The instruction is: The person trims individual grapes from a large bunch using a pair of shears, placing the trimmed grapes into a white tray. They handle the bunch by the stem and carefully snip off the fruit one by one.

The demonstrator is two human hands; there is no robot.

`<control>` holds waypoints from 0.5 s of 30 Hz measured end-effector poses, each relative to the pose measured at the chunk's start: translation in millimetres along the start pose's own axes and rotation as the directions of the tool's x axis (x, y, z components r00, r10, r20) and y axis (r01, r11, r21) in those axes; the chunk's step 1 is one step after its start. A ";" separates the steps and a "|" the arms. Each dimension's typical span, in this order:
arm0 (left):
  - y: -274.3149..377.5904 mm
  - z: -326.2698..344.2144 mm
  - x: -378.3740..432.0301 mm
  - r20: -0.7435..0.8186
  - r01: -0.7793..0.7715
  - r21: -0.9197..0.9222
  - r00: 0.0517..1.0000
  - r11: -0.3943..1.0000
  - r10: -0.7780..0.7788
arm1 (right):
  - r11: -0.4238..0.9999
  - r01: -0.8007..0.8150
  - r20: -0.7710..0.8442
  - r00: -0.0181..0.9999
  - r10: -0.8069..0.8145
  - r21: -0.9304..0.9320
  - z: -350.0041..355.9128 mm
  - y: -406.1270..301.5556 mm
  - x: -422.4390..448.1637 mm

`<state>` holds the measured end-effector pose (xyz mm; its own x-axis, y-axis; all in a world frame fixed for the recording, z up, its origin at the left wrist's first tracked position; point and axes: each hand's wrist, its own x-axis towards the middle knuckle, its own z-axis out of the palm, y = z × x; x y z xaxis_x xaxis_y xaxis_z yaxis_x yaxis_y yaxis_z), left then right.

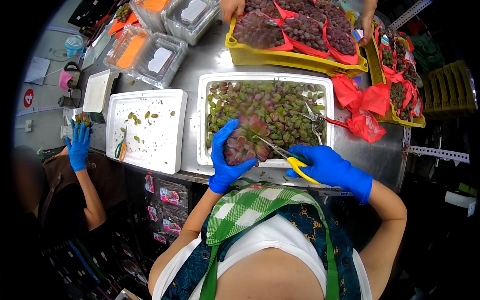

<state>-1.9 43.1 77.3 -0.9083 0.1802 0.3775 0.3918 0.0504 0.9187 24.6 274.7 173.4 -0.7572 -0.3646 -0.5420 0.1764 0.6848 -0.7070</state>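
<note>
In a blue glove, my left hand (228,161) holds a bunch of reddish grapes (243,144) over the near left part of a white tray (265,77). That tray holds many loose green and red grapes (277,105). My right hand (326,165), also gloved in blue, grips scissors with yellow and dark green handles (300,170). Their blades point up and left, close to the bunch; whether they touch it I cannot tell. Red-handled pruning shears (317,118) lie on the grapes at the tray's right side, their handle crossing its rim.
To the left, a second white tray (150,150) holds scissors (122,148) and scraps. Clear plastic boxes (161,62) stand behind it. A co-worker's gloved hands (78,144) hold grapes at far left. Another person's hands (232,9) are at a yellow crate (285,58) of wrapped grapes.
</note>
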 end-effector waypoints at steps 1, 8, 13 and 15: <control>0.5 0.2 -0.2 0.010 0.008 0.006 1.000 1.000 -0.008 | 1.000 0.000 0.000 1.000 0.000 0.000 0.4 1.7 1.1; -0.5 -1.7 0.0 0.044 -0.005 0.027 0.999 1.000 0.004 | 0.986 0.099 -0.065 0.992 -0.109 -0.131 -8.6 5.2 1.3; 1.9 2.8 -1.6 0.005 0.101 -0.095 0.995 0.990 -0.101 | 0.967 0.123 -0.129 0.980 -0.154 -0.222 -5.7 5.9 3.4; 1.1 3.4 -0.1 -0.007 0.103 -0.099 0.995 0.990 -0.104 | 0.988 -0.028 -0.186 0.982 -0.001 -0.153 -11.5 -7.4 0.3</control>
<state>-0.9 46.4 77.9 -0.9453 0.1668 0.2804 0.2795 -0.0291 0.9597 15.9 276.8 183.6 -0.8612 -0.2411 -0.4474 0.0995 0.7833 -0.6137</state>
